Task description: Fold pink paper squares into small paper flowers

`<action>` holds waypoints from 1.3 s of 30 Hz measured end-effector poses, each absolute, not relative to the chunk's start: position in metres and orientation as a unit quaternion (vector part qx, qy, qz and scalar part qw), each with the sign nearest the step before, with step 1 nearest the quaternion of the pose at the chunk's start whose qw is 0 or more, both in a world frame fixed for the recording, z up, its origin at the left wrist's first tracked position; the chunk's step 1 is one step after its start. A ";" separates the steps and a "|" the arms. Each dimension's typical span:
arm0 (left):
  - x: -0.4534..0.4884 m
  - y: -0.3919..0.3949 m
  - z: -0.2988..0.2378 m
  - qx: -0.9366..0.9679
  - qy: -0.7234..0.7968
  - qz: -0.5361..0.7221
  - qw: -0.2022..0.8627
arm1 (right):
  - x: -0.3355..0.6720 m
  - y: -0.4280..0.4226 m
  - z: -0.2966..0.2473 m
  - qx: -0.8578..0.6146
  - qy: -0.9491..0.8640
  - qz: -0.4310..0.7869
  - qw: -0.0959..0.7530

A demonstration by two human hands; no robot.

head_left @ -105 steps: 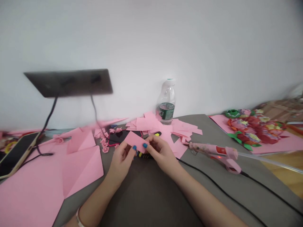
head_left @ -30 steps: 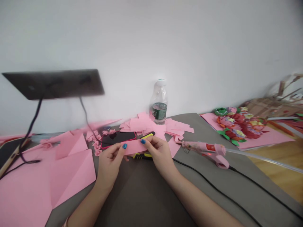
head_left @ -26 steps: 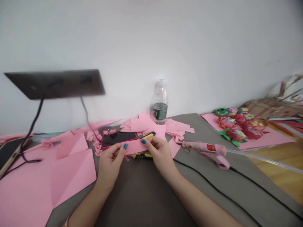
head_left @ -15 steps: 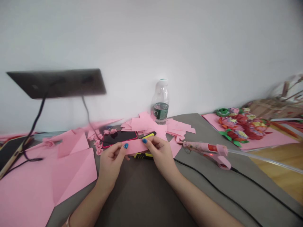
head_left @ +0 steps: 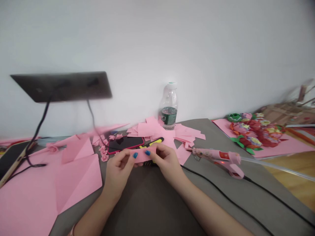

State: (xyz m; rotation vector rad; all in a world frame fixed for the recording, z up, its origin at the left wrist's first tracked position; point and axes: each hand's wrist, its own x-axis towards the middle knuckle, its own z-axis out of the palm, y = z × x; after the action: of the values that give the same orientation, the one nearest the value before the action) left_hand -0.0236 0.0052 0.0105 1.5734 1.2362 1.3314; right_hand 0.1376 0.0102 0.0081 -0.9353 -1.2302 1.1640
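Pink paper strip [head_left: 142,154], location?
— Between both hands, just above a grey mat [head_left: 147,206], in front of a black phone [head_left: 125,143] with a red edge.

Left hand [head_left: 118,172], state?
— Fingers curled and closed on the strip's left end; blue-nailed thumb [head_left: 135,155] pressed on the front.

Right hand [head_left: 166,160], state?
— Closed likewise on the right end, blue-nailed thumb [head_left: 147,152] on the front. Only a short length of paper showing between the thumbs.

Nearest items?
— Yellow-and-black handle [head_left: 152,142], partly hidden behind the strip. Heap of loose pink paper squares [head_left: 157,130] beyond, against a clear plastic water bottle [head_left: 169,106].

Right of the hands?
— Pink hot glue gun [head_left: 214,154] lying on its side, black cord [head_left: 221,186] trailing along the mat. Farther off, paper flowers [head_left: 256,134] on a pink sheet [head_left: 283,149].

Left of the hands?
— Small pink paper rosettes [head_left: 103,151] and large folded pink sheets [head_left: 76,177].
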 end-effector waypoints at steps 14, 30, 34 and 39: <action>-0.025 0.009 0.001 0.581 0.443 0.527 0.435 | 0.136 0.007 0.012 -0.432 -0.475 0.534 0.551; -0.022 0.005 0.008 0.587 0.442 0.535 0.417 | 0.136 0.004 0.015 -0.454 -0.453 0.530 0.555; -0.024 0.005 0.006 0.589 0.442 0.539 0.408 | 0.135 0.004 0.015 -0.446 -0.451 0.523 0.570; -0.024 0.005 0.001 0.540 0.418 0.588 0.435 | 0.134 0.003 0.015 -0.414 -0.451 0.545 0.573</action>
State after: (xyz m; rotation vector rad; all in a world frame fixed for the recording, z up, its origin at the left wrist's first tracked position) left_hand -0.0235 0.0049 0.0006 1.3435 1.0397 1.4633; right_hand 0.1339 0.0031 0.0151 -0.9712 -1.0577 1.2777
